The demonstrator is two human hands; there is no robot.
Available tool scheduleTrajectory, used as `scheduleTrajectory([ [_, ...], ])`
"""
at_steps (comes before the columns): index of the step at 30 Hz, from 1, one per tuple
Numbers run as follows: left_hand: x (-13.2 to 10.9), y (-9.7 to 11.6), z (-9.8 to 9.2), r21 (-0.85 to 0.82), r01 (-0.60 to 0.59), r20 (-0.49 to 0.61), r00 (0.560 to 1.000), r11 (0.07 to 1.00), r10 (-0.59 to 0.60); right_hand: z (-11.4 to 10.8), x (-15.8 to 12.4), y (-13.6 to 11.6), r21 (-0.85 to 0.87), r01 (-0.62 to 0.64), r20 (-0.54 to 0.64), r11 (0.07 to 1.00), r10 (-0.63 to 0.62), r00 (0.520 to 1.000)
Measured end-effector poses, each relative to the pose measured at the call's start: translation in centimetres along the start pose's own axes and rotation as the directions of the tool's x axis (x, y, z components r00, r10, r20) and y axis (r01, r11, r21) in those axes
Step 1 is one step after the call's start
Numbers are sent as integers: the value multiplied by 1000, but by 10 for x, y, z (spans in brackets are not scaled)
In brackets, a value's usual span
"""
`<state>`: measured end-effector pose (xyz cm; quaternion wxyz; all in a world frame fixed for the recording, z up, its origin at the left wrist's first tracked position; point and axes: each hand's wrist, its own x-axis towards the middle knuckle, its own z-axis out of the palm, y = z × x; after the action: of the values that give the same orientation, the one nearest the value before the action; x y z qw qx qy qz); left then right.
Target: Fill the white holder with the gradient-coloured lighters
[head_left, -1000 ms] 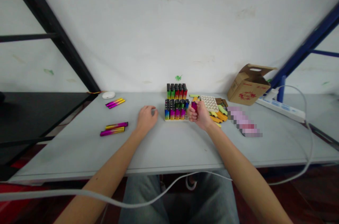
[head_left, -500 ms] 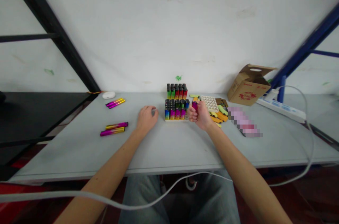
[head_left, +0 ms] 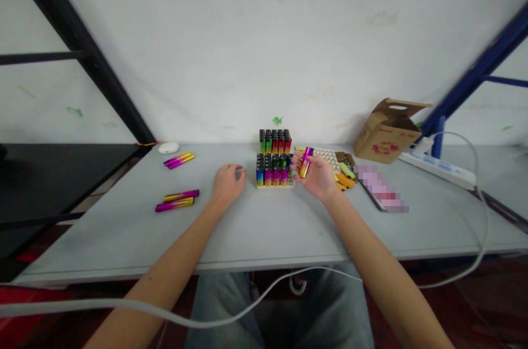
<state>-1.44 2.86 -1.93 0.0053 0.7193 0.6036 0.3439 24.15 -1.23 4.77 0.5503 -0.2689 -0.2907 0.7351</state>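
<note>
My right hand [head_left: 317, 176] is turned palm up and holds a slim magenta-and-gold lighter [head_left: 306, 162] upright between its fingers, just right of the front block of rainbow-coloured lighters [head_left: 272, 171]. That block stands packed upright on a pale rack [head_left: 275, 186], with a second block [head_left: 274, 142] behind it. My left hand [head_left: 228, 184] rests curled on the grey table [head_left: 280, 228], left of the rack and touching nothing else. A small grey speck shows at its fingertips, too small to identify.
Two pairs of loose magenta-and-gold lighters [head_left: 177, 201] lie at the left, near a white oval object [head_left: 169, 148]. On the right are a white grid tray [head_left: 328, 158], yellow and orange pieces [head_left: 345, 181], a cardboard box [head_left: 385, 132], a power strip [head_left: 435, 169] and a white cable [head_left: 478, 211].
My right hand has opened and rolled palm up, showing the lighter tilted in its fingers, and has moved slightly right. My left hand has not visibly moved.
</note>
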Motion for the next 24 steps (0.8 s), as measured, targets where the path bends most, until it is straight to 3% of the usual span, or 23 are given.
scheduleTrajectory([
  [12, 0, 0, -1, 21, 3, 27, 1000, 1000, -4, -5, 1, -7, -44, 27, -14, 999, -28, 1000],
  [19, 0, 0, -1, 10, -13, 20, 1000, 1000, 12, -15, 12, -1, -398, 209, -88, 893, -264, 960],
  [24, 0, -1, 0, 19, -17, 27, 1000, 1000, 16, -24, 10, -5, -617, 136, 20, 775, -158, 987],
])
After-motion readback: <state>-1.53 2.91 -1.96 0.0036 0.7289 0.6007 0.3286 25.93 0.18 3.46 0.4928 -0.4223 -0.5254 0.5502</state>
